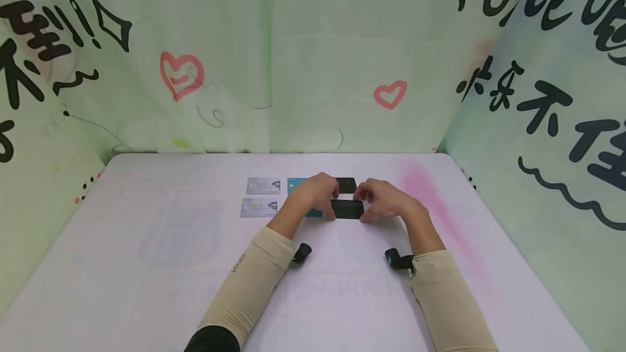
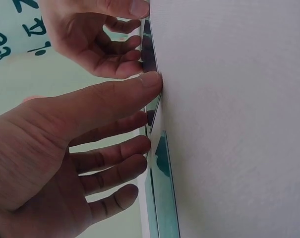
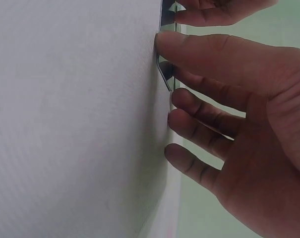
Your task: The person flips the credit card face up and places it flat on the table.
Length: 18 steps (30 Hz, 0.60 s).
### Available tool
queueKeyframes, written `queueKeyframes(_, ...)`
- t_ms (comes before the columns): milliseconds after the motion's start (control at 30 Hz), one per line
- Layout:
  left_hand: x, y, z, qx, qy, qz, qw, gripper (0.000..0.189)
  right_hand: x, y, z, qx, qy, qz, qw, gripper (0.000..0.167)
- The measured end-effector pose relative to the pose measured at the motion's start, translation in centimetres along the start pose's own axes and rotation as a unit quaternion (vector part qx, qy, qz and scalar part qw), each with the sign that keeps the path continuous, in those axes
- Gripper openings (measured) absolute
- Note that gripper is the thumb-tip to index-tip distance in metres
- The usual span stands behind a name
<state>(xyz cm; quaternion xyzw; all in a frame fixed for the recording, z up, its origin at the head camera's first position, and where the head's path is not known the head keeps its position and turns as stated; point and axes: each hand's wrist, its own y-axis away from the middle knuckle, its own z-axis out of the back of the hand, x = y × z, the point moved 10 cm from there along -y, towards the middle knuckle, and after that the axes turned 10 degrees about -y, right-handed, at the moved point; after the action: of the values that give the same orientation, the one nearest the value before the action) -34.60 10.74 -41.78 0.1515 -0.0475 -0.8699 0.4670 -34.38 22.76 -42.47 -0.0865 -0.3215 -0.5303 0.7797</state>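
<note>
Two black cards lie one behind the other at the right end of a card layout. My left hand [image 1: 315,193] pinches the left end of the front black card [image 1: 348,209] between thumb and fingers. Its right end is held by my right hand [image 1: 387,200], thumb at the near corner. The rear black card [image 1: 347,184] lies just behind, partly covered by the left fingers. In the left wrist view, the thumb [image 2: 125,94] rests on the card's near edge. The right wrist view shows the right thumb [image 3: 199,49] on that same edge.
Left of the hands lie a rear teal card [image 1: 295,183] and a front teal card [image 1: 314,213], both partly hidden by my left hand. Further left are a rear silver card [image 1: 263,186] and a front silver card [image 1: 259,207]. A green curtain [image 1: 303,58] hangs behind the white table [image 1: 146,287].
</note>
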Motion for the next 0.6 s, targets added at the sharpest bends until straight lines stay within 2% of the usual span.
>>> queueKeyframes(600,-0.32,-0.16,-0.04,-0.005,-0.014,-0.008,0.9999,0.043,0.27,0.09,-0.10,0.001,-0.010,0.005,0.9999,0.047)
